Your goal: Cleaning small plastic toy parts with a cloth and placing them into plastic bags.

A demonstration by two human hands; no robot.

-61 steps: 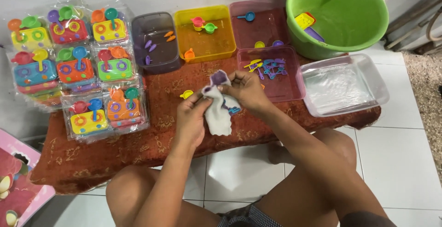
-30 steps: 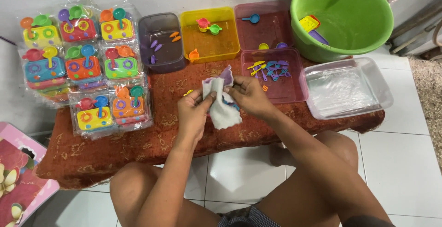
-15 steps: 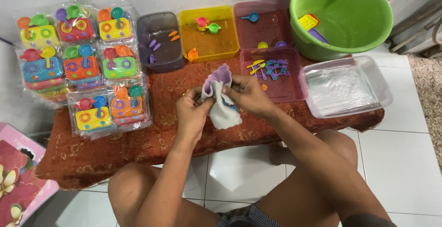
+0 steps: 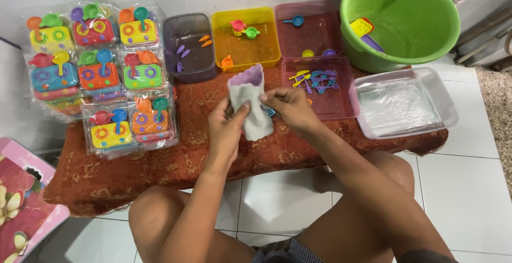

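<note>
My left hand (image 4: 224, 128) and my right hand (image 4: 289, 109) both hold a small white cloth (image 4: 248, 103) with a purple edge above a red patterned cushion (image 4: 160, 162). The cloth is wrapped around something; a bit of blue plastic shows at its right side, between my fingers. My left thumb presses the cloth's front and my right fingers pinch its right edge.
Bagged toy stove sets (image 4: 101, 76) are stacked at the left. Behind the cloth stand a grey box (image 4: 188, 47), a yellow box (image 4: 245, 38), two pink boxes (image 4: 320, 84) with small toy utensils, a green basin (image 4: 400, 18) and a clear tray (image 4: 405, 103).
The cloth has been turned and lifted slightly between my hands, so its purple edge now points up. Both hands kept hold of it throughout.
</note>
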